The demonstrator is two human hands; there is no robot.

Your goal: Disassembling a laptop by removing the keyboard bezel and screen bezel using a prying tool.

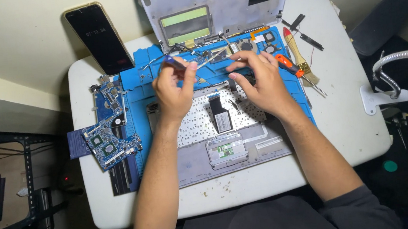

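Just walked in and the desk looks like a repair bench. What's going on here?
A person is working over an opened laptop base lying on a blue mat on a white table. The left hand pinches a small blue-handled tool, tip down near the hinge edge. The right hand rests its fingers on the exposed inside. A removed circuit board lies to the left, a phone leans against the wall, and a brush lies to the right.

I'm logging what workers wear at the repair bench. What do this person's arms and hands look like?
Both forearms are bare, with dark grey sleeves pushed up to the elbows. The left hand and right hand wear no gloves; no rings or watch are visible.
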